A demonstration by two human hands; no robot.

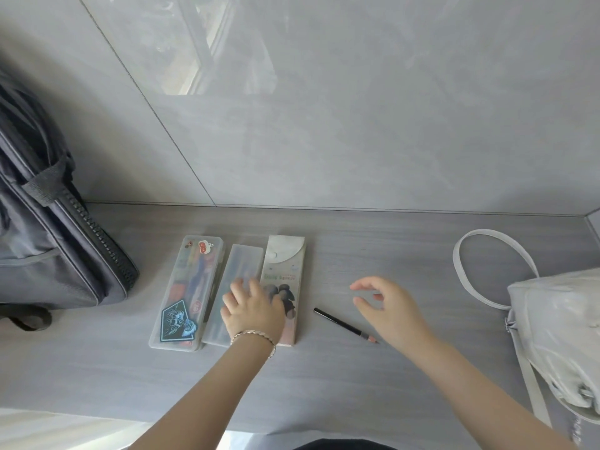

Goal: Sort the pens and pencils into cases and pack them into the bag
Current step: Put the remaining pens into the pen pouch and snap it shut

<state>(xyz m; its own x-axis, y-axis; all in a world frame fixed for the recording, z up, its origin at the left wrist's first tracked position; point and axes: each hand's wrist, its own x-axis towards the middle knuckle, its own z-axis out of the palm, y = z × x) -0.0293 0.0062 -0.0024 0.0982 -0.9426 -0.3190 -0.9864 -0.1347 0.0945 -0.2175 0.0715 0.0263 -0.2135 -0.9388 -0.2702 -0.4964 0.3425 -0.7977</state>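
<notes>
Three pencil cases lie side by side on the grey table (pixel 357 248). The left one is a clear case with stickers (pixel 186 293), holding coloured pens. The middle one is a frosted plain case (pixel 240 264). The right one is a flat pouch with a snap flap (pixel 285 264). My left hand (pixel 253 310) rests flat across the frosted case and the pouch, fingers spread. A black pencil (pixel 344 324) lies loose to the right of the pouch. My right hand (pixel 386 306) hovers just above and right of the pencil, fingers curled apart, holding nothing.
A dark grey backpack (pixel 48 248) with an open zipper stands at the left. A light grey shoulder bag (pixel 558 339) with a looped strap sits at the right edge. A grey wall runs along the table's back.
</notes>
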